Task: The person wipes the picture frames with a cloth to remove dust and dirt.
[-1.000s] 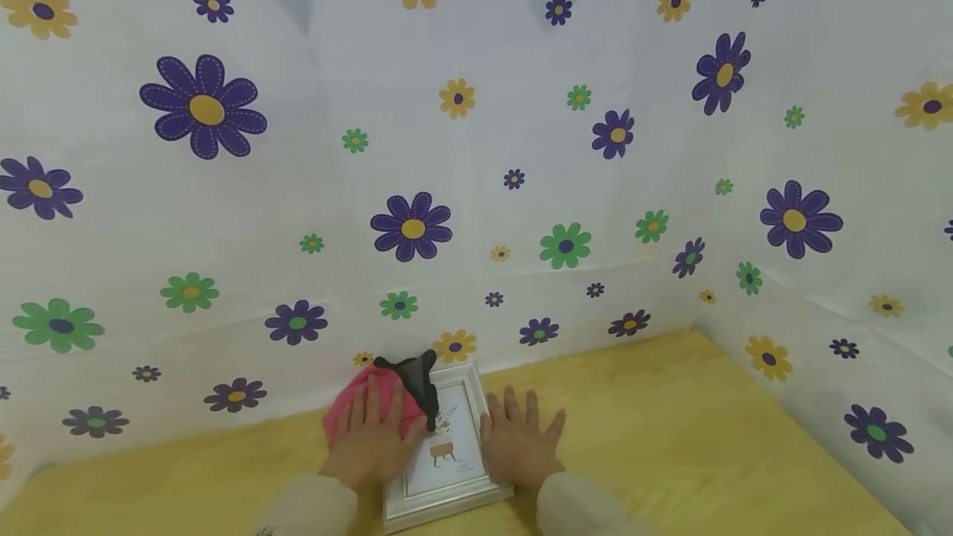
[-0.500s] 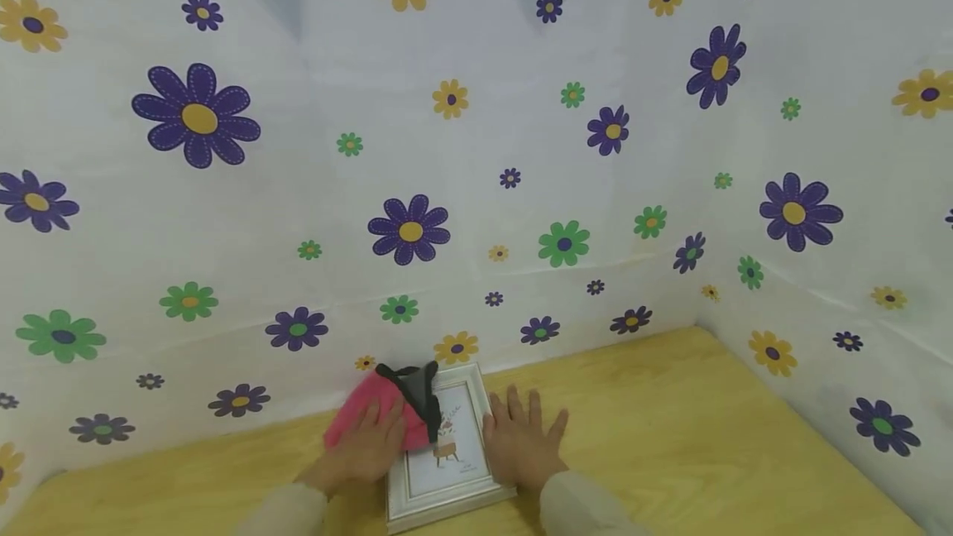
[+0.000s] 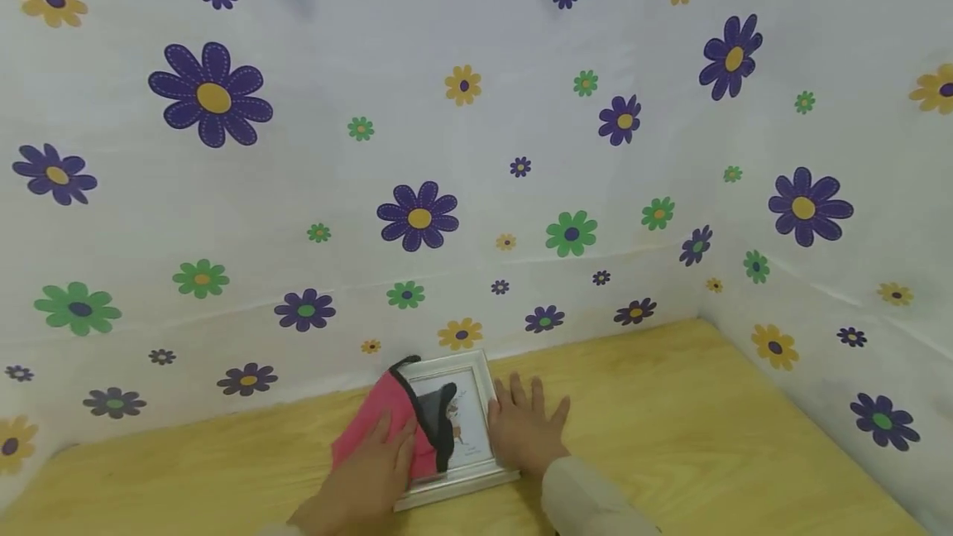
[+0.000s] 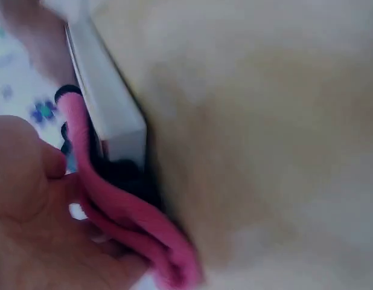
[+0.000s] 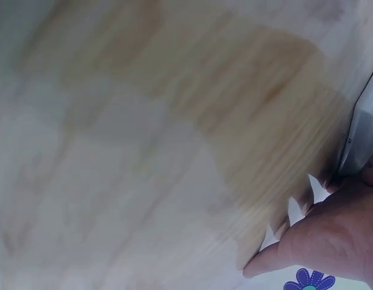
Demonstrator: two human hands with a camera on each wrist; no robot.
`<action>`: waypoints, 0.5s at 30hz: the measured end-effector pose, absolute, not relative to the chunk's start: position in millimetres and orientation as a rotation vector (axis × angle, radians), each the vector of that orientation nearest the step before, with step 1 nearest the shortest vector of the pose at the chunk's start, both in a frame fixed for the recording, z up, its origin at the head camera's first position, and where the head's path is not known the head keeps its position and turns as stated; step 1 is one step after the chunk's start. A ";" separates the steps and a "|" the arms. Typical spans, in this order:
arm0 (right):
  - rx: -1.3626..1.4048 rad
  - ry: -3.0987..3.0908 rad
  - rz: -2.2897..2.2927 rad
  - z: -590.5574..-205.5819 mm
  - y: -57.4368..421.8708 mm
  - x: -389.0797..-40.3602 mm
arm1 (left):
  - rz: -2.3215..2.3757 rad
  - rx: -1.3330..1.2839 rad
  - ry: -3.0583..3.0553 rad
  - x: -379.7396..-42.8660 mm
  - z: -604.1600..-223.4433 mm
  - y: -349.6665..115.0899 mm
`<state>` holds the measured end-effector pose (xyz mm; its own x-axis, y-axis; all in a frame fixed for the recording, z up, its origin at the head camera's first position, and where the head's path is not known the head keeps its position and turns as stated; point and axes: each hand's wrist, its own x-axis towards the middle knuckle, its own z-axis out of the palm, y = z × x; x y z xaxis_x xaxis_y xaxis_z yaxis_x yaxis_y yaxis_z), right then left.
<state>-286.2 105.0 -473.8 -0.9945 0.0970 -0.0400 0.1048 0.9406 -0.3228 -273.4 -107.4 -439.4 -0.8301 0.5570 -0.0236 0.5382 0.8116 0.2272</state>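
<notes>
A silver-white picture frame (image 3: 482,379) lies on the wooden table, its print partly covered. Over its left side spreads a pink cloth (image 3: 398,395) with black edging and a dark underside turned up at the right. My left hand (image 3: 365,474) rests on this cloth with its fingers laid along it. In the left wrist view, the cloth (image 4: 120,208) bunches past the frame's corner (image 4: 117,115), beside the palm. At the frame's right edge, my right hand (image 3: 527,433) has spread fingers, the thumb side against the rim. The right wrist view shows this hand (image 5: 331,238) beside the frame (image 5: 361,142).
White sheeting (image 3: 328,197) printed with purple, green and yellow flowers hangs behind the table and along its right side. The wooden tabletop (image 3: 655,420) extends left and right of the frame. The frame's far edge lies close to the back sheet.
My left hand has slid the cloth toward the near end of the frame, and the cloth now lies over its lower left part. My right hand stays at the right edge.
</notes>
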 end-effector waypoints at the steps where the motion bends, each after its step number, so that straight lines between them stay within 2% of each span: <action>1: 0.166 3.064 -0.510 -473.4 106.4 -285.4 | 0.373 0.795 2.927 -285.3 -440.0 -103.6; 4: 0.172 3.042 -0.530 -473.3 107.3 -283.7 | 0.450 0.684 3.025 -323.4 -444.2 -95.2; 7: 0.173 3.056 -0.533 -473.5 106.7 -284.9 | 0.423 0.634 3.085 -336.7 -441.4 -91.9; 10: 0.200 3.087 -0.518 -471.5 110.1 -285.9 | 0.483 0.574 3.080 -319.3 -434.8 -90.0; 15: 0.203 3.071 -0.492 -467.6 115.2 -281.4 | 0.418 0.610 2.995 -266.5 -434.8 -92.3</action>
<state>-281.4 115.2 -467.6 -0.9913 0.1242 -0.0446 0.1319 0.9417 -0.3095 -266.5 -92.3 -434.8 -0.9201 0.3916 -0.0017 0.3762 0.8851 0.2740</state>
